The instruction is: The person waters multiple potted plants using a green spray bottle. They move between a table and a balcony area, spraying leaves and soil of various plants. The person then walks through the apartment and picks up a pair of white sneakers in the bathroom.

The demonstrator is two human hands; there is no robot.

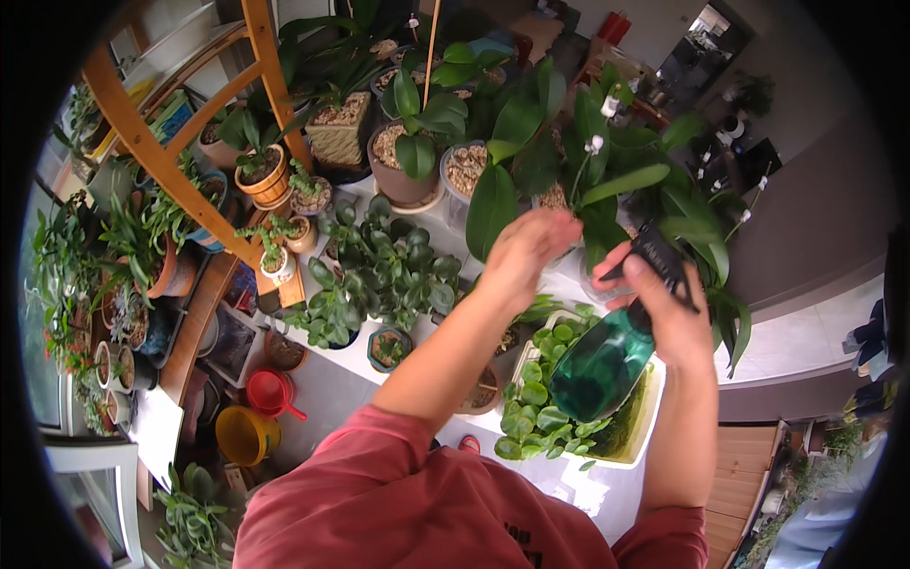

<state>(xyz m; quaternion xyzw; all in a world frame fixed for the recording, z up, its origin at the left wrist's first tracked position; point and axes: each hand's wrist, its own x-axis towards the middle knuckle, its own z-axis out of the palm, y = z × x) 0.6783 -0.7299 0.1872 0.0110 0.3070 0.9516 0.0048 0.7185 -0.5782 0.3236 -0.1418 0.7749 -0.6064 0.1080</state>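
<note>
My right hand (678, 308) is wrapped round the neck of a spray bottle (602, 372) with a clear green body and a black trigger head. The bottle tilts, its nozzle end up toward the broad-leaved orchid plants (621, 185). My left hand (536, 245) is held up beside the orchid leaves, fingers stretched out and slightly cupped, holding nothing that I can see. Whether its fingertips touch a leaf or stem is unclear. Under the bottle sits a pale rectangular tub (652, 403) with round-leaved green plants (531, 403).
Left of my left forearm grows a dense leafy plant (389, 261). Behind stand a brown pot (403, 180) and a wooden ladder-like frame (156, 156). A red dipper (271, 392) and yellow bucket (246, 436) are low at left. Several potted plants line the window side.
</note>
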